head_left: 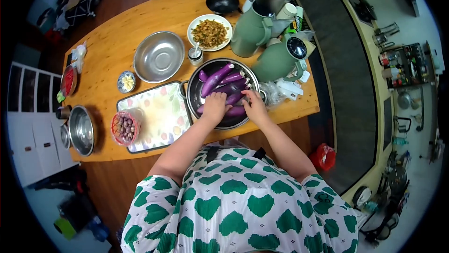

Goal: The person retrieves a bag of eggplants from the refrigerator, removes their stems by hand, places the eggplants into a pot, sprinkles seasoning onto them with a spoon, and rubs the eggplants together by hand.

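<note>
Several eggplants [217,79]: purple, heaped in a round dark pan [193,93] near the front edge of the wooden table [110,61]
Left hand [216,108]: palm down over the heap, fingers bent and touching the eggplants; cannot tell whether they grip one
Right hand [255,106]: at the pan's right side, thumb and fingers curved toward the eggplants; cannot tell whether they close on one
Tray [163,122]: just left of the pan; a red-rimmed basket [113,130] of small purplish rounds sits at its left end
Steel bowl [159,57]: behind the tray
Two green jugs [246,35]: behind the pan, to the right
</note>
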Demonstrator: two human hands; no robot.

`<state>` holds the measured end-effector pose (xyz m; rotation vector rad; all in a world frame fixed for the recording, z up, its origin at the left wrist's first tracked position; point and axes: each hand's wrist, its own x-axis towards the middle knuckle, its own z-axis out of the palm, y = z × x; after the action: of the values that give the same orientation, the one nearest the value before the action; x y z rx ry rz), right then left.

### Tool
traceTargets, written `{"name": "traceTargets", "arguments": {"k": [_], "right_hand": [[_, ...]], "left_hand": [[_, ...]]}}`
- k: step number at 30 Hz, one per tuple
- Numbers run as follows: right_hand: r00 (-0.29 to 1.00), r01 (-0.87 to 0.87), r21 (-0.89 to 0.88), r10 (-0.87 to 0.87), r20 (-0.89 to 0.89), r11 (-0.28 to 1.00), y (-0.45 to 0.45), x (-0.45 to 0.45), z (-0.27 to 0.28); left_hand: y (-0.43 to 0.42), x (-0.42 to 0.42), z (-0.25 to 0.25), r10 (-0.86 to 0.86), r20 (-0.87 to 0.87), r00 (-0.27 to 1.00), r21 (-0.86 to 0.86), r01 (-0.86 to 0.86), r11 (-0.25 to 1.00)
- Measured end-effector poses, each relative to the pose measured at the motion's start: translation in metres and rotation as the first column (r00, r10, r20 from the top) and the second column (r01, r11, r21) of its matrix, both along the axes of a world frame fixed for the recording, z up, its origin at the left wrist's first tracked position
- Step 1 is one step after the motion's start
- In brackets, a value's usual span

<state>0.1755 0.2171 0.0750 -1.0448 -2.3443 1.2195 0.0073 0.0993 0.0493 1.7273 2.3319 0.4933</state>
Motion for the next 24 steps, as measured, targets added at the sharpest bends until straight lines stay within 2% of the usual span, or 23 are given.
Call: {"name": "traceTargets", "arguments": {"k": [2,5,8,10,12,13,14,16,17,18,20,21,24], "right_hand": [[0.996,-0.091,0.323,0.086,0.032,0.942,-0.001,-0.001,0.013],[0.963,-0.264,0.394,0.215,0.163,0.880,-0.003,-0.018,0.043],[0.956,-0.292,0.369,0.258,0.140,0.882,0.003,-0.040,0.022],[0.920,-0.387,0.328,0.336,0.202,0.862,0.008,-0.053,0.019],[0.940,-0.335,0.182,0.314,0.133,0.925,0.005,-0.063,0.018],[0.945,-0.322,0.188,0.304,0.118,0.928,0.001,-0.068,0.029],[0.951,-0.305,0.228,0.282,0.129,0.925,-0.003,-0.071,0.033],[0.962,-0.265,0.311,0.229,0.149,0.913,-0.009,-0.075,0.037],[0.948,-0.303,0.349,0.245,0.202,0.887,-0.013,-0.077,0.039],[0.947,-0.306,0.386,0.238,0.214,0.870,-0.020,-0.078,0.043],[0.923,-0.347,0.337,0.255,0.288,0.875,-0.028,-0.077,0.045],[0.931,-0.308,0.273,0.231,0.282,0.911,-0.032,-0.076,0.047],[0.956,-0.282,0.063,0.275,0.102,0.957,-0.023,-0.071,0.060]], "left_hand": [[-0.006,-0.015,0.016,-0.029,0.167,0.986,0.047,0.021,0.999],[-0.021,-0.038,0.049,-0.067,0.338,0.939,0.096,0.037,0.995],[-0.029,-0.065,0.064,-0.125,0.413,0.902,0.105,0.089,0.991],[-0.033,-0.079,0.074,-0.211,0.438,0.874,0.232,0.117,0.966],[-0.032,-0.083,0.076,-0.188,0.640,0.745,0.299,-0.015,0.954],[-0.029,-0.081,0.068,-0.125,0.844,0.522,0.212,-0.110,0.971],[-0.028,-0.075,0.060,-0.105,0.954,0.282,0.170,-0.216,0.962],[-0.014,-0.047,0.061,-0.217,0.976,-0.024,0.173,-0.522,0.835],[-0.005,-0.032,0.056,-0.246,0.959,-0.137,0.100,-0.652,0.752],[0.004,-0.021,0.056,-0.195,0.973,-0.127,0.027,-0.771,0.637],[0.021,-0.023,0.062,-0.096,0.956,-0.278,-0.197,-0.846,0.496],[0.026,-0.027,0.071,-0.082,0.952,-0.294,-0.217,-0.843,0.493],[0.028,-0.035,0.088,-0.204,0.928,-0.313,-0.088,-0.712,0.697]]}}
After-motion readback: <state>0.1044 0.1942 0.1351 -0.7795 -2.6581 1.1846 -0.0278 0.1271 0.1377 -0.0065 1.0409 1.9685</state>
